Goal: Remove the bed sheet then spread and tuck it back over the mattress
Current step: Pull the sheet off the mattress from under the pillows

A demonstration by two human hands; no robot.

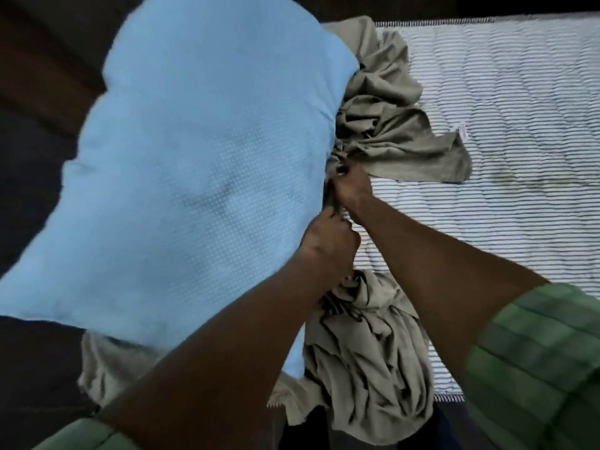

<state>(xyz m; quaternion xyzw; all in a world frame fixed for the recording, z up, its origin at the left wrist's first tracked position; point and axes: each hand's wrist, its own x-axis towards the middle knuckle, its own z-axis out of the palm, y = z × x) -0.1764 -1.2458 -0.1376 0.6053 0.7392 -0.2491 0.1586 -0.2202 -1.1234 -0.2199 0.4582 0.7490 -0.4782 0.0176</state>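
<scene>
The olive-grey bed sheet [383,125] lies crumpled on the striped mattress [506,151], bunched from the far edge down past the near edge. A large light-blue pillow [201,164] rests on its left part and hides the sheet beneath. My right hand [352,188] is closed on a twisted fold of the sheet right at the pillow's edge. Just below it, my left hand [331,238] grips the same gathered fold. Both forearms reach in from the bottom, with green sleeves at the frame's edges.
The right side of the mattress is bare and shows its quilted stripes. A small pink tag [463,131] lies on it near the sheet. Dark floor or bed frame [39,92] fills the left side.
</scene>
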